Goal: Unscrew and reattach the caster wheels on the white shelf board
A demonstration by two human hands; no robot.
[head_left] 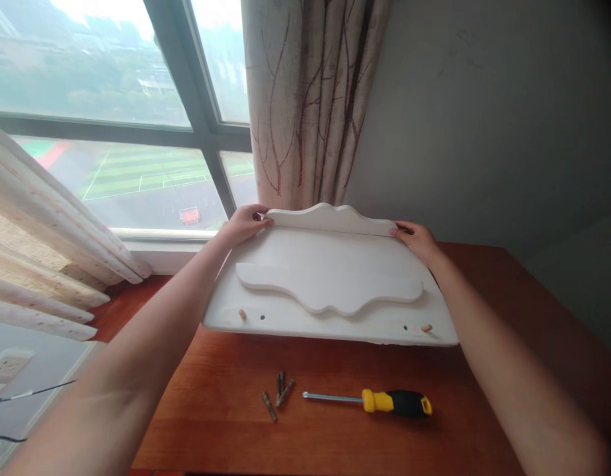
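A wavy-edged white board [330,219] stands upright along the far edge of a larger white panel [305,246]. My left hand [246,225] grips its left end, thumb in front. At the right end, my right hand [415,239] pinches the same board. A second wavy white board [330,287] lies flat on the panel, nearer to me. Along the panel's near edge a wooden dowel [243,314] sticks up at left and another dowel [426,328] at right, each beside a dark hole.
On the brown table [211,423] lie several screws [280,390] and a yellow-and-black screwdriver [385,402], its tip pointing left. Behind are a window [201,139], a curtain [310,99] and a grey wall [484,132]. A wall socket [10,365] with cables is at left.
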